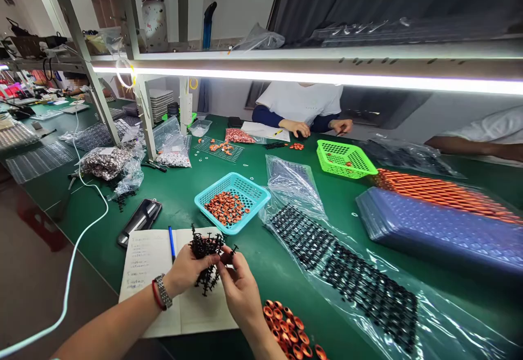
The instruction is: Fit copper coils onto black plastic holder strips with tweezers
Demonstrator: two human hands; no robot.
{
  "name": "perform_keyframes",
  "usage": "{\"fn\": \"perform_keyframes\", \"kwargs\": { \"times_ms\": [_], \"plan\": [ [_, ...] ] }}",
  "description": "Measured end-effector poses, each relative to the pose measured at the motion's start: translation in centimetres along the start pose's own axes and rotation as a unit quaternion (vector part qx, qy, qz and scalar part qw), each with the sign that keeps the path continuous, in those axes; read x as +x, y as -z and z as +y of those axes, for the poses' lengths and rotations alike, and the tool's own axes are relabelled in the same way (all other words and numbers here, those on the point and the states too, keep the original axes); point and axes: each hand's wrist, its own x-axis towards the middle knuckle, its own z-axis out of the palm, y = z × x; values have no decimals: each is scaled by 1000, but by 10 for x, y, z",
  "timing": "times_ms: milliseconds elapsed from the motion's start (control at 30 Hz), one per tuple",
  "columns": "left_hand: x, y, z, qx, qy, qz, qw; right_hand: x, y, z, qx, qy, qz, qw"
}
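My left hand [190, 267] is closed around a bunch of small black branched plastic parts [206, 245], which stick out above and below the fingers. At the bunch's right side, my right hand [239, 281] pinches one small black part [233, 250] between thumb and fingers. Both hands are over an open notebook [151, 273] with handwriting on its left page. A blue pen [171, 244] lies on the notebook beside my left hand. Beyond the hands, a light blue basket [200, 202] holds many orange ring-shaped pieces [226, 208]. More orange pieces [288, 330] lie loose near my right forearm.
Black parts in rows [347, 273] lie in clear plastic on the right. Past them are stacked clear trays [433, 229] and a green basket [347, 166]. A pen case [140, 222] and a white cable [73, 251] are on the left. A person [300, 104] sits opposite.
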Motion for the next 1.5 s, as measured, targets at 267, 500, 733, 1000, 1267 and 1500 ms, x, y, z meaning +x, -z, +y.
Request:
{"fn": "perform_keyframes", "kwargs": {
  "times_ms": [267,500,733,1000,1267,1500],
  "plan": [
    [-6,-6,7,-15,-3,18,1000,2,0,-8,3,24,-5,1000],
    [-11,1,-2,-39,15,42,998,1,3,-6,35,5,-22,999],
    [-11,2,-9,-80,38,77,993,-4,-4,0,75,-24,-43,996],
    [-11,1,-7,-106,59,82,989,-1,-3,0,85,-28,-43,995],
    [-10,0,-4,-106,62,65,990,0,-2,3,100,-37,-49,993],
    [-11,-1,-4,-105,70,61,990,2,1,2,104,-33,-51,993]
  ]
}}
